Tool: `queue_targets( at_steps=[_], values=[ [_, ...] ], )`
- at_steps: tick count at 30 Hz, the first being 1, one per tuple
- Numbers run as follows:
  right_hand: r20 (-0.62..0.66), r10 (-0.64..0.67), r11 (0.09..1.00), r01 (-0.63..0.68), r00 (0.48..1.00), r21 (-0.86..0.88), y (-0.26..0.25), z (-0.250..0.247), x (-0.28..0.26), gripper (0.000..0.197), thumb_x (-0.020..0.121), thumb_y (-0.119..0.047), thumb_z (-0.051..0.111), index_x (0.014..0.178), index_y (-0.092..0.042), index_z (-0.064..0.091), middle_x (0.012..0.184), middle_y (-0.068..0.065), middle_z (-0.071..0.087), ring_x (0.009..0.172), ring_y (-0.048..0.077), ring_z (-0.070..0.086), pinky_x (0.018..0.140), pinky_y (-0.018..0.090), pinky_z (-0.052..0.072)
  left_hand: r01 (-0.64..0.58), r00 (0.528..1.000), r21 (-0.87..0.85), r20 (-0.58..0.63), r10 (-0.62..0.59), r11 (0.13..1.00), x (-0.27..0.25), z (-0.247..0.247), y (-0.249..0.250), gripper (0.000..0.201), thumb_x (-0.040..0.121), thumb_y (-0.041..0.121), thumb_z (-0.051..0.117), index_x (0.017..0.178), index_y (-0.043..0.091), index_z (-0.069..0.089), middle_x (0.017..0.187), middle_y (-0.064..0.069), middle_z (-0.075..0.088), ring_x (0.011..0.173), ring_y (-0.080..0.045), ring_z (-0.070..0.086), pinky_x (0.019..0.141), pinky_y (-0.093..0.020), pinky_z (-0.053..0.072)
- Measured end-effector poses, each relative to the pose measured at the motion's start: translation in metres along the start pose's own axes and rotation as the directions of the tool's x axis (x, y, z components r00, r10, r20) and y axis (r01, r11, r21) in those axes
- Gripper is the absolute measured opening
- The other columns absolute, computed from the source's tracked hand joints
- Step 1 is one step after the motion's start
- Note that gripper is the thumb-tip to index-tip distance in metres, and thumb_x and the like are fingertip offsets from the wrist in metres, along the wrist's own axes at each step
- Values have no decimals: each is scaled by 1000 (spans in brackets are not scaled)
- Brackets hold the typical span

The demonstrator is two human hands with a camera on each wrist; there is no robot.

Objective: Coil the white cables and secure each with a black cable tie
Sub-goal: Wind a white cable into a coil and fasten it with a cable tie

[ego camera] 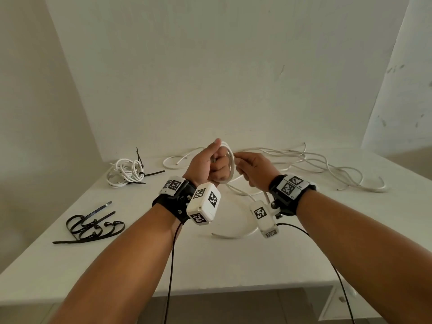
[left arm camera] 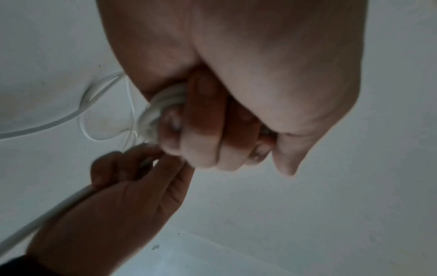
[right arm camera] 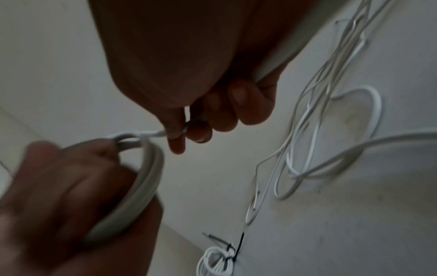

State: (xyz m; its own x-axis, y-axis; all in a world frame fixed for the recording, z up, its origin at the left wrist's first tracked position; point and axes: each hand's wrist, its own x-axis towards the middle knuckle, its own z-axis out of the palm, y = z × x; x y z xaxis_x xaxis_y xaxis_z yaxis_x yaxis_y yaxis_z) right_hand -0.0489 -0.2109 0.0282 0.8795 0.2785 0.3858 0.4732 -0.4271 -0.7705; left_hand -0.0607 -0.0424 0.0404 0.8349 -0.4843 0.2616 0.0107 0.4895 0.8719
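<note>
My left hand (ego camera: 216,168) is raised over the table in a fist and grips a small coil of thick white cable (ego camera: 231,163). In the left wrist view the coil (left arm camera: 160,106) shows beside the curled fingers (left arm camera: 208,130). My right hand (ego camera: 242,168) sits just right of it. In the right wrist view its thumb and fingers (right arm camera: 201,123) pinch the strand (right arm camera: 151,133) that leads into the coil (right arm camera: 146,183). The cable's tail hangs down under my right wrist to a loose end (ego camera: 233,235) on the table.
A white coil bound with black ties (ego camera: 126,171) lies at the back left. A pile of black cable ties (ego camera: 91,226) lies front left on the white table (ego camera: 140,265). Loose thin white cables (ego camera: 327,164) sprawl at the back right, and a thick loop (ego camera: 173,163) lies behind my hands.
</note>
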Motion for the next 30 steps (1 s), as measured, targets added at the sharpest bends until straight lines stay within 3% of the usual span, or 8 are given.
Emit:
queue_targets(
  at_steps=[4,8,11,13,18,21,25,30],
  values=[
    [46,100,992,-97,994,-81,-8,17,-5,24,100,-13,39,89,-7,60,62,-2,50,45,12,43,42,28,41,-164,945,5,-286,159,986,11,6,-4,44,102,43,33,65,20,29,47,6,16,37,-10,13,42,-19,15],
    [158,214,947,-165,964,-274,-17,27,-10,26,97,-13,35,78,-19,53,67,0,55,44,14,52,35,20,38,-180,843,222,-467,267,958,16,9,-8,43,105,45,28,70,19,32,50,4,24,39,-13,22,46,-28,20],
    [262,252,930,-158,932,-333,-22,30,-9,26,99,-9,37,83,-18,56,69,-2,57,49,13,50,41,21,44,-135,812,457,-457,362,879,17,8,-10,37,105,35,26,73,18,32,52,5,31,42,-13,28,47,-27,26],
    [308,265,906,-127,914,-404,-25,32,-8,28,100,-15,39,95,-5,64,72,-4,63,50,14,52,47,23,47,-83,820,609,-408,401,789,16,5,-15,35,106,32,28,74,17,32,54,4,33,45,-11,30,47,-25,28],
    [207,169,820,-20,964,-572,-39,27,-8,26,92,-18,53,75,-10,71,72,-4,72,52,3,60,52,22,51,94,829,821,-378,412,563,11,-3,-24,42,104,37,36,69,15,38,58,0,44,54,-15,44,59,-31,41],
    [128,52,807,34,990,-589,-45,26,-12,19,89,-14,57,82,-2,71,79,11,71,74,23,68,65,35,57,178,835,826,-415,361,535,11,-5,-23,43,103,40,37,69,15,38,61,-1,44,58,-16,44,62,-32,39],
    [155,-18,864,93,988,-495,-44,19,-15,16,89,-13,58,82,-9,72,77,7,73,74,20,70,73,36,58,260,868,807,-436,238,529,13,-9,-18,44,102,48,32,88,11,50,76,-4,56,71,-19,57,75,-36,48],
    [73,-187,871,200,980,-448,-30,13,-11,3,82,-20,71,80,-19,73,71,-6,71,67,12,65,70,37,56,196,972,810,-236,1,552,7,-7,-13,71,99,63,11,72,7,45,50,-5,40,41,-18,38,44,-24,30]
  ],
)
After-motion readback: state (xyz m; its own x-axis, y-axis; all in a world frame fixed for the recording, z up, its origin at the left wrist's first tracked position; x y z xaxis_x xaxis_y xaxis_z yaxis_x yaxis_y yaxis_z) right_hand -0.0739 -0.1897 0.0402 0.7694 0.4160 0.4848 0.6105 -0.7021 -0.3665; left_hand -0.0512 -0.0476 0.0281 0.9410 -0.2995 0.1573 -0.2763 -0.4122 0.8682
